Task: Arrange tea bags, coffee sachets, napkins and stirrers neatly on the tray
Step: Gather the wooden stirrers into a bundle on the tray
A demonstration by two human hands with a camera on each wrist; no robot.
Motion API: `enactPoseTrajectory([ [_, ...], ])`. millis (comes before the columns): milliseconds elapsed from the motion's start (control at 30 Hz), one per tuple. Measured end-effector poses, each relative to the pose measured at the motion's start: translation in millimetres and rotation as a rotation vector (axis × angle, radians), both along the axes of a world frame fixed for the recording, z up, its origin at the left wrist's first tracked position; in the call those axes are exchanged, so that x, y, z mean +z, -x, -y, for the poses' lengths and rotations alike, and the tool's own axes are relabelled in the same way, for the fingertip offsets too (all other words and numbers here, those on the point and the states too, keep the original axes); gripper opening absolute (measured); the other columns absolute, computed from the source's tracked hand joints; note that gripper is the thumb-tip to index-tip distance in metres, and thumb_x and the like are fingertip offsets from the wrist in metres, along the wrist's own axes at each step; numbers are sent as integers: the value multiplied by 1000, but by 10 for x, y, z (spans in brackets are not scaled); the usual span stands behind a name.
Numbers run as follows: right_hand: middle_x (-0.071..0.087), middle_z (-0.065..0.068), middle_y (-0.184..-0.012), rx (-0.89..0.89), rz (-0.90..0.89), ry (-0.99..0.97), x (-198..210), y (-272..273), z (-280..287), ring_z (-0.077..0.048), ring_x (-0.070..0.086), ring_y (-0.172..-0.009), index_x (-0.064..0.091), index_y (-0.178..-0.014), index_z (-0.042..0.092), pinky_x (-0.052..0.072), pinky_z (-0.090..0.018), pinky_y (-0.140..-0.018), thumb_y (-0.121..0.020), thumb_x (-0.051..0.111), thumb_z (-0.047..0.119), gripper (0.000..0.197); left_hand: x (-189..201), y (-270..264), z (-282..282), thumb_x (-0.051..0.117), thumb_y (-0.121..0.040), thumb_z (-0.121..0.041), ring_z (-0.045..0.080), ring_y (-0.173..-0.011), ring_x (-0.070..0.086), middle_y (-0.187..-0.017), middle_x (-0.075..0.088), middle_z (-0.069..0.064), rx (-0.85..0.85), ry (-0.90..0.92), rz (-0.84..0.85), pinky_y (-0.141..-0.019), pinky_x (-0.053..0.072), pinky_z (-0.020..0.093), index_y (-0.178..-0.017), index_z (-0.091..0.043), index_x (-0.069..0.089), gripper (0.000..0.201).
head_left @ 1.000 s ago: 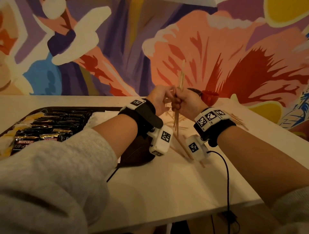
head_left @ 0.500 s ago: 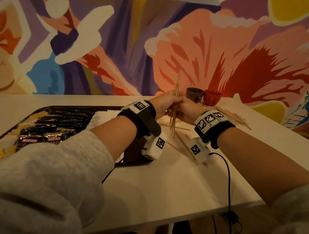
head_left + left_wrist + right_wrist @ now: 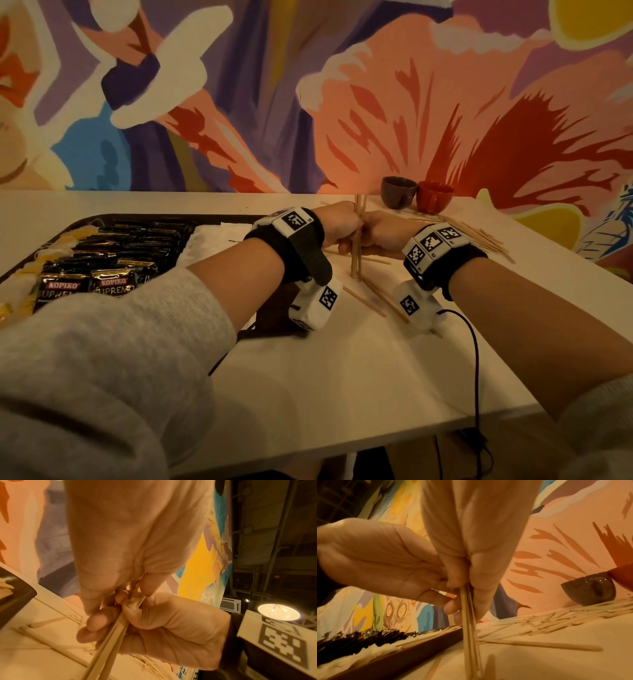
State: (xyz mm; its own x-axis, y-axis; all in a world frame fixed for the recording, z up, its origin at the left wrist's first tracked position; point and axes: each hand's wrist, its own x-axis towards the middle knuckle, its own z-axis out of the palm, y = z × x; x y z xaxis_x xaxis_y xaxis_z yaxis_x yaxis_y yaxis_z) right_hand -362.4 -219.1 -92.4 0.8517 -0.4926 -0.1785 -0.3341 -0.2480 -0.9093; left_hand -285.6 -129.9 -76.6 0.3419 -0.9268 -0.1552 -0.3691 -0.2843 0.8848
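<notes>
A small bundle of wooden stirrers [image 3: 357,255] stands upright, its lower ends on the white table [image 3: 342,377] just right of the tray. My left hand [image 3: 339,224] and right hand [image 3: 382,233] both grip it, fingers curled round it from either side. In the left wrist view the stirrers [image 3: 109,642] pass between my left hand [image 3: 133,586] and right hand [image 3: 171,628]. In the right wrist view the bundle [image 3: 469,622] is pinched likewise. The dark tray [image 3: 154,216] holds rows of black coffee sachets [image 3: 102,260], white napkins [image 3: 212,240] and pale yellow packets [image 3: 56,241].
Loose stirrers [image 3: 373,296] lie scattered on the table under my wrists, and a larger heap [image 3: 479,236] lies to the right. A grey cup [image 3: 399,192] and a red cup [image 3: 435,197] stand near the painted wall. A black cable [image 3: 476,359] runs off the front edge.
Both hands have come down with the stirrer bundle; it was held up in the air and now its lower ends rest on the table.
</notes>
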Motion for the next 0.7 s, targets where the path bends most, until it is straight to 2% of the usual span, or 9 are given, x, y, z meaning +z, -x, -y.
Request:
enactPoseTrajectory([
  [167,59,-13,-79,18,46,-2,119,-18,-110,-17,62,-70,57,-89,4,56,-20,-58,-90,37,-17,29,102,-82,-98,37,-90,6,23,-59,47,-74,50,15,20,16,-53,-64,44,32,-93,2,55,19],
  [233,60,-10,-80,0,125,-20,218,-72,-166,-16,63,-69,57,-88,6,57,-21,-57,-89,38,-18,31,158,-167,-156,38,-92,5,24,-73,52,-81,53,13,66,75,-118,-73,48,33,-90,-2,57,20],
  [300,61,-9,-82,-13,172,-30,296,-169,-227,-17,64,-71,58,-88,8,57,-24,-60,-88,39,-18,32,201,-272,-244,41,-94,0,23,-87,55,-92,57,11,89,108,-200,-87,48,33,-90,-7,59,19],
  [400,62,-13,-84,-30,148,-27,366,-342,-323,-24,63,-75,59,-86,5,57,-32,-68,-86,41,-17,28,232,-431,-386,40,-99,-16,24,-88,55,-90,55,8,162,124,-328,-93,44,38,-84,-11,56,23],
  [467,63,-15,-82,-59,68,-3,358,-497,-375,-28,65,-79,59,-86,1,58,-38,-75,-84,44,-18,25,209,-534,-450,33,-103,-30,28,-95,56,-98,56,10,220,121,-402,-94,41,41,-99,-10,56,30],
  [533,65,-20,-93,-67,-43,42,319,-668,-406,-35,66,-94,61,-93,-3,53,-48,-88,-82,50,-15,19,170,-608,-519,30,-102,-38,36,-120,49,-129,51,19,275,106,-460,-98,38,44,-133,-5,44,47],
  [567,66,-22,-98,-74,-92,59,274,-778,-373,-37,65,-100,61,-94,-3,51,-50,-91,-82,53,-13,17,154,-642,-557,30,-102,-40,39,-127,43,-138,45,23,302,101,-487,-101,37,45,-141,-3,34,54],
  [633,66,-23,-102,-91,-168,87,201,-952,-348,-37,65,-102,60,-96,-3,51,-51,-91,-84,57,-8,14,123,-694,-626,32,-101,-43,39,-128,42,-140,42,25,338,99,-526,-100,36,46,-144,-1,29,60],
  [700,66,-21,-95,-114,-232,143,201,-1015,-442,-31,66,-96,57,-96,-3,53,-49,-87,-86,58,-5,10,90,-749,-665,31,-101,-44,38,-128,42,-140,42,24,372,102,-566,-100,36,45,-143,0,29,61],
])
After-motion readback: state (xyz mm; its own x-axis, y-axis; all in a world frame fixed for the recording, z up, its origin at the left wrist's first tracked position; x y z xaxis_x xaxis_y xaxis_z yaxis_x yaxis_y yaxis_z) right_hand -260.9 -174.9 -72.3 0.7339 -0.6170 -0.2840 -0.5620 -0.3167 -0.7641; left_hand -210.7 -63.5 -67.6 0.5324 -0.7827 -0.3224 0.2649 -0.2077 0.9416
